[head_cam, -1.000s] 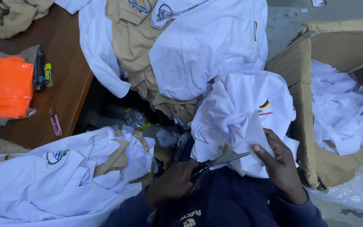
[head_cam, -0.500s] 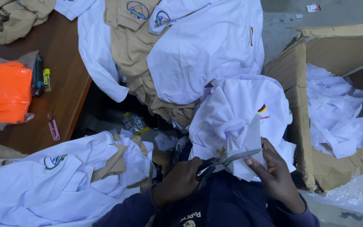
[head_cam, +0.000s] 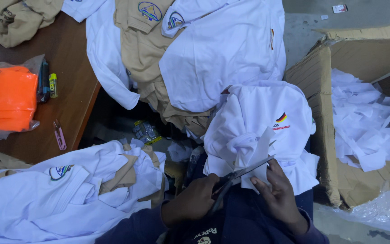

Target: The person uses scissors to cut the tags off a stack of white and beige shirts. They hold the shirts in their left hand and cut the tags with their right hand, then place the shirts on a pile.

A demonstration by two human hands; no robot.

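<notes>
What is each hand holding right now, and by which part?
Left hand holds scissors by the handles; right hand pinches the white fabric piece at its lower edge.

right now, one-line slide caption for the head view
Left hand works scissors on a white shirt steadied by the right hand.

The scissors' (head_cam: 235,178) handles are hidden inside the left hand's (head_cam: 195,201) grip. The cardboard box (head_cam: 321,104) runs off the frame's right edge; the surface (head_cam: 68,104) is cut off at left.
</notes>
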